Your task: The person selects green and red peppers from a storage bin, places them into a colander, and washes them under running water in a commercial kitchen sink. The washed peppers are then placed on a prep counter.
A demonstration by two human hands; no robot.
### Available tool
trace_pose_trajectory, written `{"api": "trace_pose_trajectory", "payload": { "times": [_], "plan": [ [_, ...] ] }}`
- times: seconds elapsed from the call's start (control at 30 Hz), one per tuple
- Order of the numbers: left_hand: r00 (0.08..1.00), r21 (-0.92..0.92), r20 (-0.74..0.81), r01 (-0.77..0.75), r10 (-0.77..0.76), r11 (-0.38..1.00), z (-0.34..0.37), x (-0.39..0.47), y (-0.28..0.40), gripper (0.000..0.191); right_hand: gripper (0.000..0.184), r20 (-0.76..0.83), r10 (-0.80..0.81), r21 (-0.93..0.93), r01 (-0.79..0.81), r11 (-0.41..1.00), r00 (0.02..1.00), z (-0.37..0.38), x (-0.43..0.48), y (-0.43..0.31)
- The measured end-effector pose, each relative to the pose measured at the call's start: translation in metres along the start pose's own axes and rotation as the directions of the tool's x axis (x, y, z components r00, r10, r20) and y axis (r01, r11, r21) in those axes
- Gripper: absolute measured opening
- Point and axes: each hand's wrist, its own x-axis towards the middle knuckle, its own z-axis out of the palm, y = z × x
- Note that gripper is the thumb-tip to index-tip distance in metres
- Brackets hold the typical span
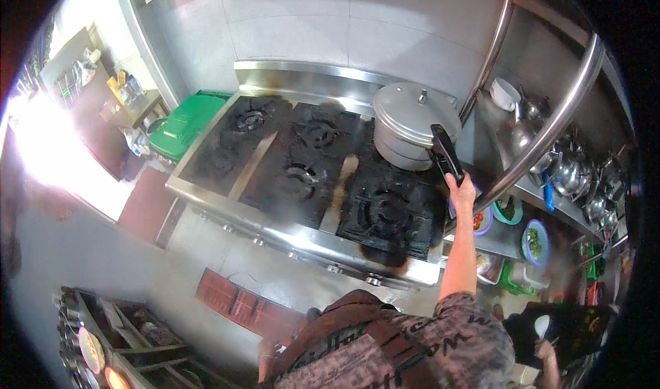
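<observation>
A large aluminium pressure cooker with a domed lid stands at the back right of a blackened gas stove. Its long black handles point toward me. My right hand grips their near end, with the arm stretched out. Beside my body at the lower edge, my left hand shows small and blurred; its fingers cannot be made out. A pressure valve rises from the lid. Several burners show on the rest of the stove, and control knobs line its front.
A steel tube frame rises right of the cooker. Beyond it, a shelf holds metal pots; basins of vegetables sit below. A green bin stands left. Another person's hand is at lower right. A red board lies on the floor.
</observation>
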Motion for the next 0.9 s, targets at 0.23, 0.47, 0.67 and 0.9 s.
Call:
{"api": "trace_pose_trajectory", "payload": {
  "times": [0.23,0.47,0.67,0.9],
  "plan": [
    [0.890,0.715,0.223,-0.427,0.399,0.553,-0.090,-0.006,0.012,0.011,0.058,-0.054,0.178,-0.047,-0.180,0.982,0.983,0.017,-0.011,-0.038],
    [0.932,0.263,-0.354,0.185,-0.084,0.947,-0.092,0.002,0.028,0.040,0.066,-0.359,-0.082,-0.440,-0.091,0.893,0.930,0.019,-0.002,-0.042],
    [0.895,0.370,-0.399,-0.043,0.200,0.928,-0.055,0.038,0.139,0.043,0.042,-0.167,-0.379,0.170,0.406,0.898,0.910,0.121,0.075,-0.154],
    [0.754,0.261,-0.598,-0.140,0.274,0.955,-0.172,0.042,0.194,0.042,0.035,0.524,-0.777,0.542,0.568,0.620,0.348,0.262,-0.088,-0.464]
  ]
}}
